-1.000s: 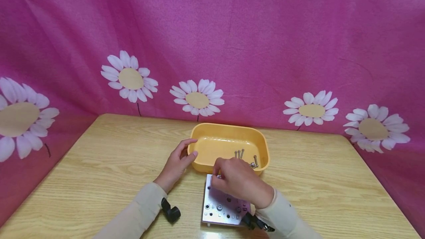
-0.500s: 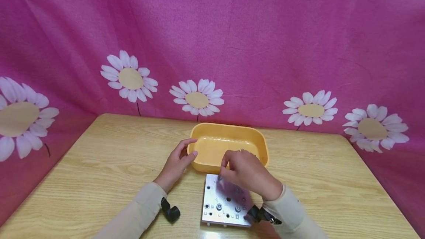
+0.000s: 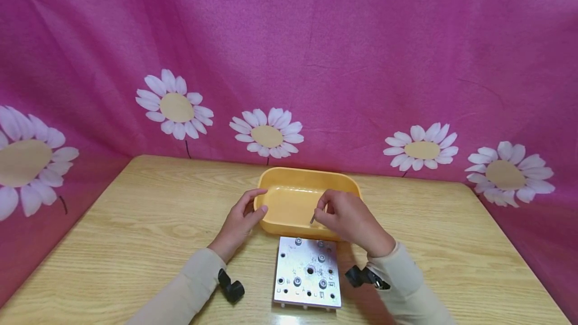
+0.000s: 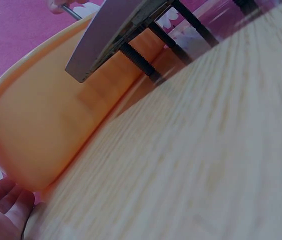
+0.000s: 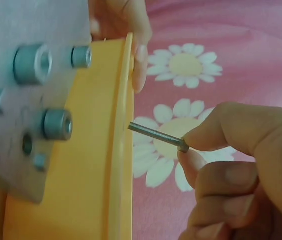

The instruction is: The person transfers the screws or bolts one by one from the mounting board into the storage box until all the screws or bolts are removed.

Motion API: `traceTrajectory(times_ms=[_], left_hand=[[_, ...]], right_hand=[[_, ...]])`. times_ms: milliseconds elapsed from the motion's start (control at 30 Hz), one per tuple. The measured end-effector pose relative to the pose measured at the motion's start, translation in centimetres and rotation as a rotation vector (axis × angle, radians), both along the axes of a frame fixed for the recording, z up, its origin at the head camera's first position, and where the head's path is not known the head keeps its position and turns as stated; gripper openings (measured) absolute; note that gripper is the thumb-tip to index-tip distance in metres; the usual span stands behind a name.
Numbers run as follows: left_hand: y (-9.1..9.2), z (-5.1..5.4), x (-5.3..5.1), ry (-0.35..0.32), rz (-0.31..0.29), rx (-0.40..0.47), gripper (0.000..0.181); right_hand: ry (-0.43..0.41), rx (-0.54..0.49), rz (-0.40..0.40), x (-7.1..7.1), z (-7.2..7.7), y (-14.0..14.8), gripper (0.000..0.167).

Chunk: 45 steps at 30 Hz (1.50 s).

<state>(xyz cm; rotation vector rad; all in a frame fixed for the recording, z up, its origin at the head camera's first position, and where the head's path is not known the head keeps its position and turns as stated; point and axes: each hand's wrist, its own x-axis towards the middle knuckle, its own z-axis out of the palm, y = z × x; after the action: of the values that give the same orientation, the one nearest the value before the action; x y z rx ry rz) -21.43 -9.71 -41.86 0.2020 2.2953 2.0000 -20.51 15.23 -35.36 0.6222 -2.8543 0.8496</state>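
Observation:
My right hand (image 3: 349, 219) pinches a small steel bolt (image 5: 156, 134) by its head, between thumb and index finger, above the yellow plastic tub (image 3: 289, 209). In the right wrist view the shank points away from the fingertips toward the tub's rim. At the tub's left end, my left hand (image 3: 244, 219) grips the rim. In front of the tub lies a silver metal plate (image 3: 289, 267) with holes and several socket-head bolts (image 3: 321, 258) in it. Threaded shanks (image 4: 141, 62) stick out below the plate in the left wrist view. My right hand hides the tub's right part.
A light wooden table (image 3: 158, 214) carries everything. Behind it hangs a pink cloth (image 3: 343, 64) printed with white flowers. Black wrist mounts (image 3: 231, 286) sit on both sleeves.
My right hand has moved from the plate's far edge up and right, over the tub. The bolt in its fingers now shows, and more of the plate is uncovered. My left hand stays put.

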Motion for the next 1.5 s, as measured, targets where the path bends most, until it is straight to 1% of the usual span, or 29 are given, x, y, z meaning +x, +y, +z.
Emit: traceTrajectory(times_ms=[167, 300, 400, 600, 833, 933, 1100, 1167, 1233, 1400, 1500], left_hand=[[-0.1, -0.1, 0.0, 0.004, -0.005, 0.005, 0.044], [-0.1, -0.1, 0.0, 0.005, -0.004, 0.006, 0.044], [-0.1, -0.2, 0.0, 0.002, -0.002, 0.000, 0.043], [0.0, -0.2, 0.0, -0.001, 0.004, -0.001, 0.042], [-0.4, -3.6, -2.0, 0.035, 0.017, 0.012, 0.040], [-0.4, -3.4, -1.9, 0.029, 0.018, 0.015, 0.040], [-0.1, -2.5, -1.4, 0.009, 0.017, 0.020, 0.041], [-0.1, -2.3, -1.4, 0.008, 0.017, 0.020, 0.041], [-0.1, -2.4, -1.4, 0.010, 0.018, 0.012, 0.041], [-0.2, -3.2, -1.9, 0.036, 0.024, 0.006, 0.040], [-0.3, -3.5, -2.0, 0.049, 0.025, 0.007, 0.039]], right_hand=[[0.010, -0.016, -0.033, -0.6, -0.3, 0.5, 0.003], [-0.007, -0.025, -0.066, -1.0, -0.6, 0.8, 0.005], [-0.020, -0.037, -0.087, -1.3, -1.0, 1.1, 0.008], [-0.015, -0.046, -0.115, -2.0, -1.8, 1.4, 0.011], [0.014, -0.050, -0.126, -2.8, -2.9, 1.7, 0.010], [0.016, -0.052, -0.130, -3.0, -3.4, 1.7, 0.010], [-0.025, -0.047, -0.126, -3.3, -4.1, 1.6, 0.010], [-0.030, -0.039, -0.124, -3.3, -4.3, 1.6, 0.010], [-0.027, -0.025, -0.124, -3.4, -4.4, 1.5, 0.011], [-0.024, 0.011, -0.125, -3.5, -4.5, 1.4, 0.011], [-0.021, 0.021, -0.123, -3.5, -4.6, 1.3, 0.010]])
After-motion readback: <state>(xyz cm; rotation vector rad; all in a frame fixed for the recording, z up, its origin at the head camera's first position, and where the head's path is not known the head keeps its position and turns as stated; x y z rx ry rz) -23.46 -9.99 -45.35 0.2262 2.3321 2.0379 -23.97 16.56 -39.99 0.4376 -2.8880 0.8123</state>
